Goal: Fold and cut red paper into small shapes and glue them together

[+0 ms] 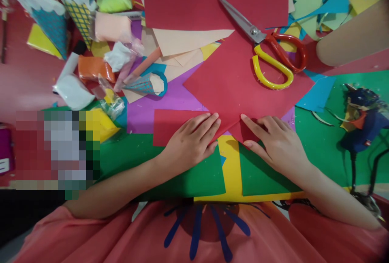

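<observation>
A red paper sheet (pixel 225 80) lies at the centre, turned cornerwise, with a fold near its front edge. My left hand (pixel 194 139) rests flat on the paper's front left part, fingers stretched and close to the fold. On the right side of the fold, my right hand (pixel 272 139) presses with its index fingertip, fingers apart and thumb off to the side. Open scissors (pixel 258 40) with one yellow and one red handle lie across the upper right of the red sheet. A red strip (pixel 167 127) extends left from under my left hand.
Cone shapes (pixel 80 11), clay packets (pixel 95 68) and a small rolled cone (pixel 146 84) crowd the left. A blue glue gun (pixel 361 129) with a cable sits at the right. Paper scraps (pixel 316 3) and a beige cylindrical object (pixel 352 36) are at the upper right. Green sheets (pixel 188 178) lie in front.
</observation>
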The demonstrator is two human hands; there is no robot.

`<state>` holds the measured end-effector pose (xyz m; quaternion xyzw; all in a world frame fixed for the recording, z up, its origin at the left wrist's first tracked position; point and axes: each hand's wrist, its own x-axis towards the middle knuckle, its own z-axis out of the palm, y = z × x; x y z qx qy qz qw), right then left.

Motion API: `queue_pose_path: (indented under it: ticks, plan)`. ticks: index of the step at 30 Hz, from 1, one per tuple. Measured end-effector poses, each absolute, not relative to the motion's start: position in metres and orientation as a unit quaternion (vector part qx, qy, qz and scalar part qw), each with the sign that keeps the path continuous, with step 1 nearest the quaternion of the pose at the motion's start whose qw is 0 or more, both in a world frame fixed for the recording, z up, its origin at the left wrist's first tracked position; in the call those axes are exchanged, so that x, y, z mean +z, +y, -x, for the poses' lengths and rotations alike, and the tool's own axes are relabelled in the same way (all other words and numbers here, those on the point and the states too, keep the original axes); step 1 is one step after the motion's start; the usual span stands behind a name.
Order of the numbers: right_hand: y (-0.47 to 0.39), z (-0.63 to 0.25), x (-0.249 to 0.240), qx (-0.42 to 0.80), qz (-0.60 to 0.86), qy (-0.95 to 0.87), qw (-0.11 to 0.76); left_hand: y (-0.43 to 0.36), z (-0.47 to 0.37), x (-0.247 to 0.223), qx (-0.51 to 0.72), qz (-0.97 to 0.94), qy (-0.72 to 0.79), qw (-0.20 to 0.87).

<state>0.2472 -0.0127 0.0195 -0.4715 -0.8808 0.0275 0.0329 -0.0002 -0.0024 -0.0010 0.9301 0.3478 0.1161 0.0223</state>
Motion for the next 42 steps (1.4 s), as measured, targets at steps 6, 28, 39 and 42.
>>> queue_pose_path:
  ticks: [6,28,39,42]
  plan:
    - [-0.0129,-0.2468,0.0221,0.009,0.478,-0.878,0.018,-0.003,0.0009,-0.0024,0.123,-0.928,0.349,0.045]
    - [-0.0132,-0.2433,0.0201,-0.005,0.471,-0.881,0.051,-0.0023,-0.0009,-0.0005,0.118,-0.931,0.346,0.015]
    - [-0.0142,-0.2429,0.0199,-0.015,0.47,-0.881,0.047,-0.0024,-0.0012,-0.0016,0.127,-0.929,0.348,0.017]
    - [-0.014,-0.2428,0.02,-0.014,0.47,-0.882,0.045,-0.0027,-0.0001,-0.0033,0.129,-0.929,0.346,0.023]
